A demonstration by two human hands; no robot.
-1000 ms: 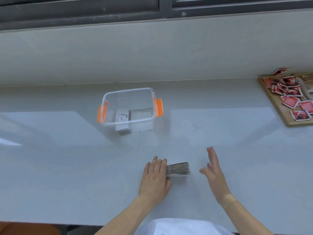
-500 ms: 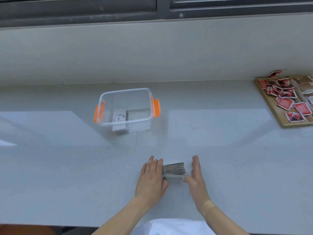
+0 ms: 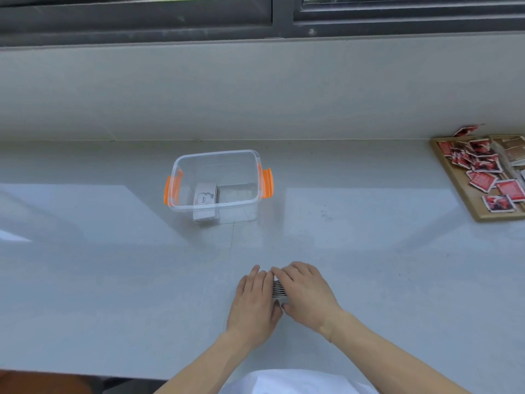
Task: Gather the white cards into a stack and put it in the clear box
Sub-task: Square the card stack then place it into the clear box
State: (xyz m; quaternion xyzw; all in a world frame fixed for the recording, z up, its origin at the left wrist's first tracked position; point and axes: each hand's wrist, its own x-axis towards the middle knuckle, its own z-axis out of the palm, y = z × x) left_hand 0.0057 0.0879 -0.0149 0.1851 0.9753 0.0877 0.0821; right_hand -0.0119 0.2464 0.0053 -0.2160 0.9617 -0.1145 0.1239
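Note:
A row of white cards (image 3: 278, 289) stands on edge on the grey counter near me, squeezed between my two hands. My left hand (image 3: 254, 302) presses flat against its left side. My right hand (image 3: 305, 290) covers its top and right side, hiding most of the cards. The clear box (image 3: 217, 204) with orange latches stands open farther back and to the left. Inside it lies a stack of white cards (image 3: 205, 197) at the front left.
A wooden tray (image 3: 480, 214) holding several red and white packets sits at the far right. A low wall rises behind the counter below a dark window frame. The counter's near edge runs just below my forearms.
My right hand moved left from open air onto the cards and pushed them together against my left hand; the visible row of cards has shrunk to a narrow strip.

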